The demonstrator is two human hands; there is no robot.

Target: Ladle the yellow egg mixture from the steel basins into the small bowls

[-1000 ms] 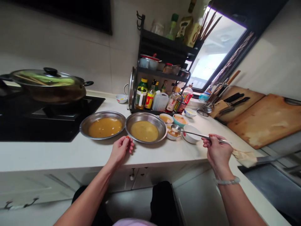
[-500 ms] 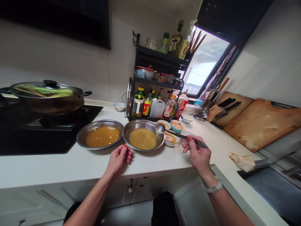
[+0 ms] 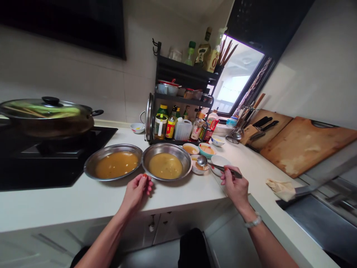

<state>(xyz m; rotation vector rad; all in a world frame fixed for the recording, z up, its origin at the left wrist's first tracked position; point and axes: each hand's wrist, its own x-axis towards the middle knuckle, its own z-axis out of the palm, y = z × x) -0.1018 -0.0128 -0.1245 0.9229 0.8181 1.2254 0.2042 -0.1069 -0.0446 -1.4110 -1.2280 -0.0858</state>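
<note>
The right hand pinches the handle of a ladle, and its bowl hangs over a small bowl just beside the right pan. The left hand rests on the counter, its fingers curled together, touching the near rim of that pan. A second pan with yellow liquid stands to the left, beside the stove.

Lidded wok sitting on black hob, far left. Black rack standing against the wall, holding sauce bottles. Two wooden boards leaning at right, knife block standing beside them. Crumpled cloth lying near sink.
</note>
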